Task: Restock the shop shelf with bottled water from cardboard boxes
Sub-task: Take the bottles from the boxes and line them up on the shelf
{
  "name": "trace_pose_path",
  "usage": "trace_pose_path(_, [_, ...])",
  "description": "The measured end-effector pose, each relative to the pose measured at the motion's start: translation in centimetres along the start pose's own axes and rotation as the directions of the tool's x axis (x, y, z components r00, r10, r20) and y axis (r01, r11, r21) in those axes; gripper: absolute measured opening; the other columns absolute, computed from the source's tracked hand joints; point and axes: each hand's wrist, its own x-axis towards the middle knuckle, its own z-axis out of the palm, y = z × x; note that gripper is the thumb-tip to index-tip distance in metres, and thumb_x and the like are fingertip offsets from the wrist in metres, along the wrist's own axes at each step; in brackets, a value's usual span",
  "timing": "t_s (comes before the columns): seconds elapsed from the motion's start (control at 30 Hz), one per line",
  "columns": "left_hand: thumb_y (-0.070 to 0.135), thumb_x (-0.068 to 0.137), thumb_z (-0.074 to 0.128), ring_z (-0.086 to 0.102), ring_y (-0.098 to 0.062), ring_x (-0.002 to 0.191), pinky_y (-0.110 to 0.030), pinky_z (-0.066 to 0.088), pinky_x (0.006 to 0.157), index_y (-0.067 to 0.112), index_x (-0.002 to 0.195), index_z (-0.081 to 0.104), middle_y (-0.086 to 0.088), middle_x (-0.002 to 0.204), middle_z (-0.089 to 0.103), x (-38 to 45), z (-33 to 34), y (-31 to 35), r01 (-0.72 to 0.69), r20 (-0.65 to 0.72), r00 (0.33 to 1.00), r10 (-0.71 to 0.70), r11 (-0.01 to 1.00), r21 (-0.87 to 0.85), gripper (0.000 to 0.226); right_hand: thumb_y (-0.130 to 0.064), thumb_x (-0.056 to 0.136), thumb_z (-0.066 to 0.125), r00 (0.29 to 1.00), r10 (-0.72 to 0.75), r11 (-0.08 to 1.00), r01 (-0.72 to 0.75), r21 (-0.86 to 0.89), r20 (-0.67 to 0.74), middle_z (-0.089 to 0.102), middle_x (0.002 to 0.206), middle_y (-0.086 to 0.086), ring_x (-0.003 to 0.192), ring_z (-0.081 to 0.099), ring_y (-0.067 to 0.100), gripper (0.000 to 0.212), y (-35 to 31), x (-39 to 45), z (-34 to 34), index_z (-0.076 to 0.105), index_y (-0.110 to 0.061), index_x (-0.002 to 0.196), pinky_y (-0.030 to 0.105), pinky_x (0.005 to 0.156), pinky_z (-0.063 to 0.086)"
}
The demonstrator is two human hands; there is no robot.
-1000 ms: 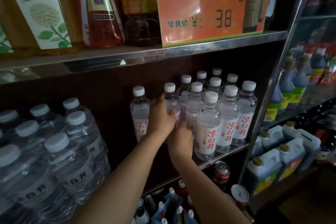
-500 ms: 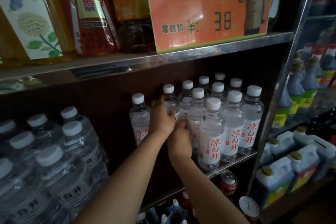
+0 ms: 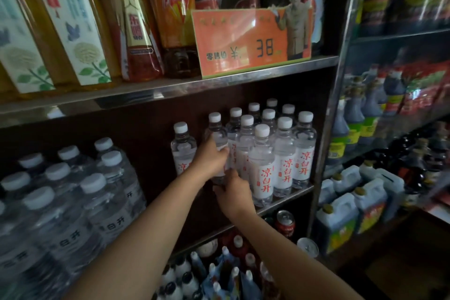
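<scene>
Large shrink-wrapped water bottles [image 3: 73, 202] fill the left of the middle shelf [image 3: 287, 198]; a lone small water bottle [image 3: 183, 151] stands apart beside them; the left hand [image 3: 210, 159] curls its fingers around the held water bottle [image 3: 217, 134], upright and touching the cluster of small bottles [image 3: 282, 153]; the right hand [image 3: 233, 193] grips that bottle's base from below; above right, an orange price sign [image 3: 243, 41] reads 38.

metal shelf [image 3: 287, 198], water bottles [image 3: 285, 153] upright

Head view, seemingly close, facing shelf [image 3: 287, 192]
</scene>
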Motion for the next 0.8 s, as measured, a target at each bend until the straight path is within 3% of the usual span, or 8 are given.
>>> trace_pose_path(0.17, [0.025,0.094,0.055,0.055,-0.022,0.121,-0.030,0.043,0.101,0.009,0.126,0.058,-0.008,0.129,0.060,-4.8,-0.9,0.7,-0.023,-0.065,0.998,0.027,0.998,0.060,0.036,-0.023,0.086,0.064,0.999,-0.018,0.997,0.016,-0.076,-0.034,0.069,0.112,0.009,0.108,0.061,0.025,0.038,0.4,-5.2,-4.1,0.060,-0.011,0.123,0.024,0.083,0.044])
trace_pose_path(0.3, [0.029,0.095,0.051,0.059,-0.022,0.114,-0.032,0.046,0.096,0.016,0.119,0.062,-0.005,0.124,0.064,-9.7,-0.6,1.3,-0.169,0.068,0.986,0.155,0.914,0.370,0.030,-0.031,0.085,0.063,0.997,0.024,0.982,-0.037,-0.184,-0.072,0.069,0.110,0.007,0.107,0.061,0.025,0.036,1.4,-10.1,-7.8,0.063,-0.018,0.118,0.029,0.086,0.048])
trace_pose_path(0.4, [0.036,0.096,0.047,0.059,-0.023,0.110,-0.036,0.049,0.090,0.018,0.121,0.060,-0.004,0.121,0.064,-13.3,0.5,1.8,-0.247,0.178,0.967,0.181,0.831,0.498,0.033,-0.033,0.085,0.063,0.994,0.020,0.966,-0.047,-0.253,-0.107,0.071,0.103,0.005,0.102,0.064,0.025,0.026,2.6,-13.4,-10.9,0.067,-0.017,0.106,0.030,0.078,0.051])
trace_pose_path(0.53, [0.042,0.095,0.045,0.060,-0.021,0.107,-0.035,0.051,0.088,0.021,0.123,0.059,-0.001,0.121,0.063,-17.6,3.1,3.3,-0.291,0.279,0.946,0.167,0.817,0.498,0.038,-0.038,0.087,0.064,0.985,0.113,0.960,-0.142,-0.243,-0.131,0.068,0.113,0.005,0.106,0.062,0.023,0.043,4.6,-17.6,-14.8,0.061,-0.015,0.123,0.030,0.083,0.049])
trace_pose_path(0.7, [0.042,0.093,0.050,0.062,-0.024,0.105,-0.036,0.052,0.086,0.019,0.122,0.059,-0.005,0.118,0.065,-23.2,7.8,5.1,-0.304,0.343,0.926,0.158,0.850,0.431,0.037,-0.038,0.082,0.067,0.970,0.173,0.948,-0.211,-0.238,-0.171,0.069,0.104,0.006,0.100,0.063,0.023,0.036,8.4,-23.7,-19.1,0.066,-0.013,0.109,0.031,0.080,0.050])
trace_pose_path(0.8, [0.041,0.091,0.054,0.061,-0.025,0.107,-0.036,0.050,0.090,0.021,0.118,0.061,-0.005,0.116,0.067,-27.6,12.1,5.6,-0.290,0.340,0.927,0.155,0.873,0.391,0.034,-0.036,0.082,0.069,0.954,0.223,0.941,-0.264,-0.213,-0.201,0.069,0.106,0.009,0.104,0.063,0.025,0.039,11.7,-28.5,-21.7,0.066,-0.012,0.112,0.032,0.084,0.049])
